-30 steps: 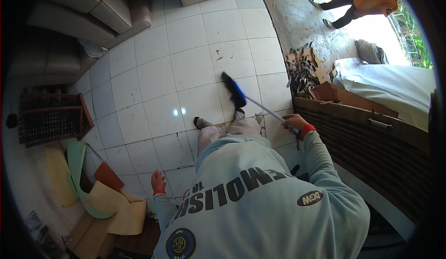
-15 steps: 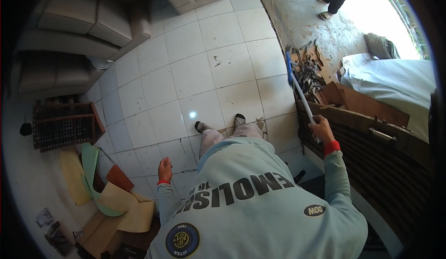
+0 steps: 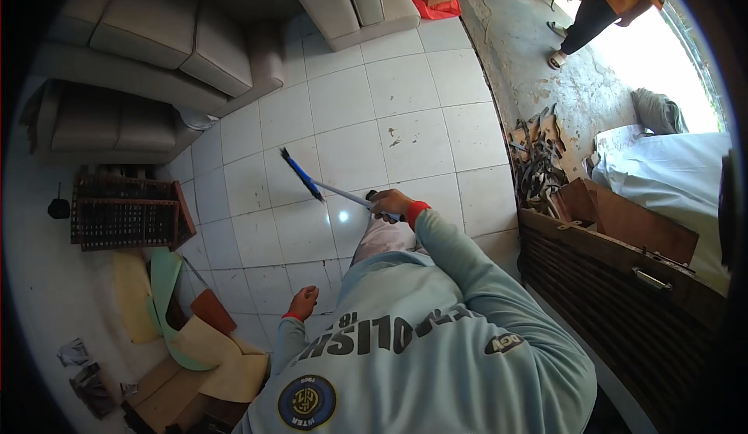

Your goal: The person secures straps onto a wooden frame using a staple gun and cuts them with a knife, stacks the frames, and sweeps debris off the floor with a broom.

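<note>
A blue broom head with dark bristles (image 3: 301, 175) is over the white tiled floor (image 3: 343, 134), left of the middle. Its pale handle (image 3: 343, 193) runs right to my right hand (image 3: 391, 203), which is wrapped round it in front of my body. My left hand (image 3: 303, 301) hangs low over the tiles at my left side, its fingers curled together; whether anything is inside them cannot be made out. Small dark bits (image 3: 393, 133) lie on the tiles beyond the broom.
Beige sofas (image 3: 148, 33) stand at the upper left, a brown rack (image 3: 128, 212) and foam sheets (image 3: 222, 356) below them. On the right are a slatted wooden panel (image 3: 623, 301), a heap of dark strips (image 3: 538, 157) and a pale sheet (image 3: 662, 173). Another person (image 3: 596, 13) is at the upper right.
My right hand has swung the broom from the strip heap on the right leftward across the tiles. The view has shifted, and the other person shows more fully than half a second ago.
</note>
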Available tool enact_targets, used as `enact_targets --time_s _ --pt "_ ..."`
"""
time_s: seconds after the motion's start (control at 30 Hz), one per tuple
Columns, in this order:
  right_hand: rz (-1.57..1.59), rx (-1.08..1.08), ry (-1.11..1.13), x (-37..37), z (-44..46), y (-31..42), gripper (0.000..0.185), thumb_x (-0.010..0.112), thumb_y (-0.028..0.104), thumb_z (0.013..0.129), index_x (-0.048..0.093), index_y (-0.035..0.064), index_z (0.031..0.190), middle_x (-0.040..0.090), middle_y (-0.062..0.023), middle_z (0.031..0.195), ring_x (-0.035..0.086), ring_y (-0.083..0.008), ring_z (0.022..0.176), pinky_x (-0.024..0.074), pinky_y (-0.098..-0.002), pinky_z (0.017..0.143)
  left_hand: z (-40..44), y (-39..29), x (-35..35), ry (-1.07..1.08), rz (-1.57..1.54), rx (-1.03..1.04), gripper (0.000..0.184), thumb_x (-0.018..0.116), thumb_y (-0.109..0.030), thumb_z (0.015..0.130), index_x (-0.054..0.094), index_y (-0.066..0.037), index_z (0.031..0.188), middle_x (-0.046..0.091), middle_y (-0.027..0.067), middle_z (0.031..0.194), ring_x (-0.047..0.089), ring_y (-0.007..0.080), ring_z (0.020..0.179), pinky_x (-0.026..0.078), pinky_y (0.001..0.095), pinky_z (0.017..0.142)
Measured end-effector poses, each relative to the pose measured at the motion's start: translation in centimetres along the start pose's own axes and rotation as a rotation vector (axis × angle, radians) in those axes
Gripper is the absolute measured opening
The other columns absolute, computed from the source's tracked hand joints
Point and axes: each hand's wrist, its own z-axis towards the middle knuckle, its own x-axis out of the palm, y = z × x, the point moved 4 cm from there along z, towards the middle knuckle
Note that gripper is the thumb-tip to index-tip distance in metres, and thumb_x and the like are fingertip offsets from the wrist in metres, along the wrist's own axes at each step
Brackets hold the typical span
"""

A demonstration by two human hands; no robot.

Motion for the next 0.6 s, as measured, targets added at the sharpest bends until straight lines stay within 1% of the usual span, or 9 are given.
enact_targets --time_s 0.07,0.17,0.2,0.27,0.37,0.43,0.53,0.57,0.6 --pt "-0.046 -0.049 -0.087 -2.0 6.4 1.1 0.047 0.071 0.011 0.081 0.06 0.002 0.125 0.068 -0.0117 0.075 0.058 -0.0144 0.052 0.0462 -0.0288 0.044 0.9 0.3 -4.1 -0.109 -0.015 -0.027 0.049 0.06 -0.037 0.094 0.057 -0.001 0.126 0.067 0.0143 0.112 0.066 0.0208 0.086 0.052 0.0335 0.078" --pt "0.341 0.095 -0.26 -11.8 7.1 1.3 0.05 0.061 0.014 0.089 0.05 0.0113 0.137 0.065 -0.0075 0.082 0.049 -0.0091 0.05 0.0431 -0.0238 0.043 3.9 4.9 -14.0 -0.416 -0.27 0.03 0.045 0.06 -0.038 0.093 0.058 -0.004 0.124 0.067 0.0104 0.107 0.066 0.0193 0.084 0.052 0.0314 0.07" --pt "0.47 0.108 -0.346 -14.9 4.6 0.8 0.053 0.059 0.014 0.091 0.043 0.0135 0.142 0.064 -0.0069 0.088 0.045 -0.0076 0.049 0.0421 -0.0221 0.042 4.5 4.8 -15.6 -0.457 -0.308 -0.02 0.043 0.06 -0.038 0.094 0.059 -0.005 0.122 0.066 0.0093 0.106 0.065 0.0189 0.082 0.052 0.0308 0.066" --pt "0.53 0.058 -0.433 -20.7 -0.6 -1.5 0.054 0.059 0.016 0.091 0.043 0.0152 0.142 0.06 -0.0035 0.081 0.046 -0.0059 0.05 0.0405 -0.0185 0.04 5.6 4.2 -18.0 -0.532 -0.38 -0.125 0.039 0.06 -0.037 0.094 0.06 -0.008 0.12 0.066 0.0072 0.103 0.065 0.018 0.08 0.051 0.0297 0.059" --pt "0.834 0.08 -0.664 -25.5 -9.5 -3.6 0.031 0.06 0.01 0.089 0.053 0.0134 0.119 0.057 -0.002 0.077 0.045 -0.0055 0.049 0.0406 -0.0177 0.04 9.4 3.4 -18.7 -0.467 -0.384 -0.177 0.037 0.06 -0.037 0.094 0.06 -0.011 0.119 0.065 0.0058 0.102 0.064 0.0179 0.076 0.049 0.0296 0.051" --pt "0.882 0.224 -0.835 -30.1 -11.9 -8.3 0.007 0.058 0.018 0.09 0.057 0.0126 0.095 0.049 0.0019 0.062 0.042 -0.0073 0.045 0.0358 -0.0208 0.037 11.9 1.5 -17.4 -0.417 -0.374 -0.183 0.036 0.06 -0.037 0.093 0.06 -0.01 0.118 0.066 0.0058 0.101 0.064 0.0177 0.075 0.048 0.0303 0.05" --pt "0.011 0.466 -0.954 -38.2 -12.4 -13.0 0.015 0.067 0.021 0.077 0.07 0.0064 0.074 0.067 -0.0109 0.073 0.063 -0.0239 0.057 0.051 -0.0422 0.059 15.1 -2.4 -14.9 -0.296 -0.334 -0.109 0.04 0.063 -0.036 0.092 0.061 -0.006 0.118 0.068 0.0078 0.1 0.064 0.0165 0.074 0.053 0.0304 0.059" --pt "-0.587 0.466 -0.746 -37.8 -13.1 -11.3 0.016 0.067 0.02 0.075 0.07 0.0056 0.07 0.068 -0.0103 0.071 0.065 -0.0228 0.057 0.0521 -0.0385 0.061 15.6 -4.2 -14.1 -0.218 -0.291 -0.088 0.043 0.063 -0.036 0.092 0.06 -0.005 0.121 0.068 0.0088 0.102 0.064 0.0163 0.075 0.053 0.0301 0.067" --pt "-1.211 0.412 -0.626 -37.1 -14.1 -9.4 0.017 0.067 0.02 0.073 0.069 0.0047 0.065 0.069 -0.0097 0.068 0.067 -0.0217 0.058 0.0532 -0.0347 0.063 15.3 -7.1 -13.7 -0.141 -0.266 -0.053 0.045 0.063 -0.037 0.092 0.059 -0.004 0.123 0.067 0.0114 0.11 0.066 0.0186 0.088 0.053 0.0327 0.077"
